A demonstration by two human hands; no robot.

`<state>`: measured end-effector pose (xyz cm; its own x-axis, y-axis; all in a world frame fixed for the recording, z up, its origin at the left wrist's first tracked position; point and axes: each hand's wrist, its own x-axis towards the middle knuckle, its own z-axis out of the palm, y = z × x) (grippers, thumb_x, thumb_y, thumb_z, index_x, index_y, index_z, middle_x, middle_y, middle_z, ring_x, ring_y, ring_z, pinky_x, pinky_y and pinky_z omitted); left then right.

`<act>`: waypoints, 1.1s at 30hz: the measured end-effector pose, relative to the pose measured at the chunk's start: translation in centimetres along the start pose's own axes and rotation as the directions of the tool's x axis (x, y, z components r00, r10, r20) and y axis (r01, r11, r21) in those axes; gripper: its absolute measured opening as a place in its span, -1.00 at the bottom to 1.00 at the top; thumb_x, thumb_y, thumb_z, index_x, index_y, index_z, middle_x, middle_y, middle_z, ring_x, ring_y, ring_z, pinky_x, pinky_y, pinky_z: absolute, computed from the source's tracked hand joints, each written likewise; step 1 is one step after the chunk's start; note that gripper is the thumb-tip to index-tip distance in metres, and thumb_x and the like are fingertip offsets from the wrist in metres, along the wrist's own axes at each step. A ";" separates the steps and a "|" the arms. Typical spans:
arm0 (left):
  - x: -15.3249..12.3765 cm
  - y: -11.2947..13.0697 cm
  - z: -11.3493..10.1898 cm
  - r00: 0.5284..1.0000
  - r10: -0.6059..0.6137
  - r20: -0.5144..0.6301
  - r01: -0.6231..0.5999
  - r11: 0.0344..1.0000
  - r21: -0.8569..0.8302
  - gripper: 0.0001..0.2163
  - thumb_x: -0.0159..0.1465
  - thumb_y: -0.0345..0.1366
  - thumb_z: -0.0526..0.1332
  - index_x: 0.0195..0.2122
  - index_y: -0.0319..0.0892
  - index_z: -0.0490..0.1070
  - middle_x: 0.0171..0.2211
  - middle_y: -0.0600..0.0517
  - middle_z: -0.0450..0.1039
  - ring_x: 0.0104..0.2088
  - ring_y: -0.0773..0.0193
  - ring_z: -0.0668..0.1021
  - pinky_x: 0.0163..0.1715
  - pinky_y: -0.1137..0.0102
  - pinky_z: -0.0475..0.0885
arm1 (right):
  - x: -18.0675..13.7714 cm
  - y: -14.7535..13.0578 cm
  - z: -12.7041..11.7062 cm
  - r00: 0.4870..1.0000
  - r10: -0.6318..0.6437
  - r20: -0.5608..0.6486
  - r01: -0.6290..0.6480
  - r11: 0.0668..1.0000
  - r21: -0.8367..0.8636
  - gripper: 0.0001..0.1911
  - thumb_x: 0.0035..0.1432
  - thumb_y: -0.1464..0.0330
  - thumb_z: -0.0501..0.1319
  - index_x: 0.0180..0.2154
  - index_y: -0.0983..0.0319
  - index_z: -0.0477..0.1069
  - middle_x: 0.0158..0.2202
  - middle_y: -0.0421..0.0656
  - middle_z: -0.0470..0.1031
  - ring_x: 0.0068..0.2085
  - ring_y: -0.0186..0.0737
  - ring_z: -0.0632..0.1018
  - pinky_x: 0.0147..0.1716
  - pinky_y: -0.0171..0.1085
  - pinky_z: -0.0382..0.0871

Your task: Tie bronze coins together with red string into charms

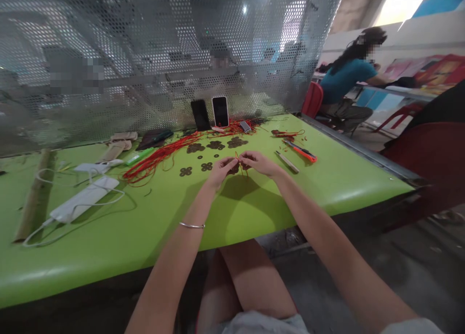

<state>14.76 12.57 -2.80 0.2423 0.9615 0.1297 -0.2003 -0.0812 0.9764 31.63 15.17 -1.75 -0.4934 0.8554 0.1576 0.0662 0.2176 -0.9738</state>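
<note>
Both my hands meet over the green table (pixel 174 213), fingertips close together. My left hand (pixel 220 172) is closed in a pinch on a cluster of dark coin-like discs (pixel 233 169), partly covered by the fingers. A red cord (pixel 242 168) runs through or around this cluster, its ends hanging below. My right hand (pixel 258 163) pinches the cord just to the right; the exact grip is too small to make out. Beside my left hand lie small flower-shaped clusters of discs (pixel 186 171), and two single discs with centre holes (pixel 216 156).
Behind are piles of discs (pixel 215 145), a bundle of red cords (pixel 160 157) and two phones (pixel 220 111) against a perforated metal screen (pixel 145 58). An orange utility knife (pixel 303 152) and a slim pale tool (pixel 287 162) lie right. A power strip (pixel 85 198) lies left. Another person (pixel 347 80) sits right.
</note>
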 end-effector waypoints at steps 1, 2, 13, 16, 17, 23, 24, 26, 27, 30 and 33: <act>0.0 0.0 0.0 1.000 0.007 -0.006 -0.007 1.000 0.004 -0.74 -0.01 -0.13 0.38 -0.39 -0.20 0.52 -0.53 0.07 0.40 -0.51 0.44 0.39 -0.46 0.47 0.29 | 0.0 0.0 0.0 1.000 0.001 -0.005 -0.001 1.000 -0.006 -0.84 0.10 0.28 0.20 -0.37 0.26 0.35 -0.43 -0.23 0.37 -0.41 -0.39 0.42 -0.30 -0.30 0.37; 0.0 0.0 0.1 1.000 0.014 -0.012 -0.014 1.000 0.008 -0.74 -0.01 -0.13 0.38 -0.39 -0.21 0.52 -0.53 0.07 0.40 -0.52 0.44 0.38 -0.46 0.47 0.29 | 0.0 -0.1 0.0 1.000 0.001 -0.011 -0.001 1.000 -0.013 -0.85 0.10 0.29 0.19 -0.38 0.25 0.35 -0.44 -0.24 0.37 -0.42 -0.40 0.42 -0.31 -0.30 0.36; -0.2 0.3 0.2 0.998 0.015 -0.053 -0.013 0.999 0.032 -0.79 0.03 -0.17 0.36 -0.40 -0.21 0.53 -0.52 0.06 0.42 -0.51 0.42 0.40 -0.45 0.44 0.29 | 0.0 0.3 -0.1 1.000 0.029 -0.007 -0.029 1.000 -0.006 -0.80 0.09 0.23 0.21 -0.33 0.24 0.38 -0.41 -0.21 0.42 -0.41 -0.38 0.45 -0.33 -0.31 0.38; 0.0 0.2 -0.1 0.996 0.017 -0.085 -0.015 1.000 0.020 -0.80 0.03 -0.18 0.36 -0.40 -0.19 0.53 -0.50 0.05 0.43 -0.50 0.41 0.40 -0.44 0.44 0.30 | 0.0 0.7 0.1 0.995 0.053 0.084 -0.053 0.999 -0.009 -0.74 0.09 0.19 0.21 -0.26 0.24 0.39 -0.37 -0.17 0.47 -0.38 -0.34 0.48 -0.37 -0.31 0.38; 0.0 0.1 -0.2 0.995 0.017 -0.096 -0.015 1.000 0.017 -0.80 0.03 -0.18 0.36 -0.40 -0.19 0.52 -0.50 0.05 0.43 -0.50 0.41 0.40 -0.44 0.44 0.30 | 0.0 0.8 0.2 0.993 0.044 0.111 -0.042 0.999 -0.021 -0.73 0.09 0.17 0.21 -0.27 0.25 0.39 -0.39 -0.17 0.47 -0.39 -0.34 0.48 -0.39 -0.31 0.37; 0.7 -0.5 -0.9 0.990 0.021 -0.141 -0.020 1.000 0.012 -0.78 0.02 -0.15 0.36 -0.39 -0.18 0.52 -0.53 0.08 0.41 -0.52 0.44 0.39 -0.46 0.47 0.28 | 0.2 1.0 0.9 0.996 -0.020 0.082 0.019 1.000 0.010 -0.68 0.05 0.12 0.24 -0.42 0.26 0.36 -0.52 -0.23 0.40 -0.47 -0.38 0.43 -0.41 -0.33 0.35; 0.7 -0.6 -1.0 0.990 0.023 -0.142 -0.021 1.000 0.016 -0.79 0.02 -0.15 0.35 -0.39 -0.18 0.52 -0.53 0.08 0.41 -0.52 0.44 0.39 -0.47 0.47 0.27 | 0.2 0.9 0.9 0.997 -0.013 0.075 0.011 1.000 0.028 -0.67 0.07 0.10 0.22 -0.41 0.25 0.35 -0.50 -0.22 0.40 -0.46 -0.38 0.43 -0.40 -0.32 0.35; 0.8 -0.7 -1.0 0.990 0.026 -0.141 -0.022 0.999 0.027 -0.79 0.03 -0.16 0.35 -0.40 -0.19 0.52 -0.53 0.07 0.41 -0.53 0.45 0.38 -0.48 0.47 0.26 | 0.1 0.7 1.0 0.997 -0.003 0.072 0.000 0.999 0.051 -0.64 0.11 0.05 0.16 -0.38 0.24 0.33 -0.48 -0.21 0.41 -0.44 -0.36 0.46 -0.40 -0.32 0.37; 0.8 -0.7 -1.0 0.990 0.026 -0.140 -0.022 0.999 0.031 -0.79 0.03 -0.16 0.35 -0.40 -0.19 0.53 -0.54 0.07 0.40 -0.53 0.44 0.38 -0.48 0.47 0.26 | 0.1 0.7 1.0 0.997 -0.003 0.078 0.000 0.999 0.041 -0.62 0.12 0.03 0.14 -0.37 0.24 0.33 -0.47 -0.21 0.41 -0.44 -0.36 0.46 -0.41 -0.32 0.37; 0.7 -0.6 -0.9 0.990 0.027 -0.136 -0.021 0.999 0.043 -0.79 0.03 -0.16 0.35 -0.40 -0.19 0.52 -0.55 0.08 0.39 -0.54 0.44 0.37 -0.49 0.46 0.25 | 0.1 0.8 1.1 0.994 -0.023 0.107 0.028 0.999 -0.046 -0.59 0.09 0.00 0.15 -0.41 0.25 0.32 -0.50 -0.20 0.41 -0.47 -0.37 0.44 -0.47 -0.34 0.33; 0.8 -0.6 -0.8 0.990 0.032 -0.137 -0.025 0.998 0.054 -0.79 0.02 -0.16 0.35 -0.40 -0.19 0.52 -0.57 0.08 0.38 -0.55 0.43 0.37 -0.50 0.46 0.23 | 0.1 0.9 1.1 0.992 -0.050 0.118 0.062 0.993 -0.100 -0.60 0.10 0.02 0.15 -0.45 0.25 0.31 -0.53 -0.21 0.39 -0.50 -0.38 0.41 -0.48 -0.34 0.29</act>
<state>14.30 13.59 -3.43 0.1038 0.9853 0.1360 -0.1547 -0.1191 0.9808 30.70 14.96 -2.81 -0.5951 0.7819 0.1854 0.1218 0.3158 -0.9410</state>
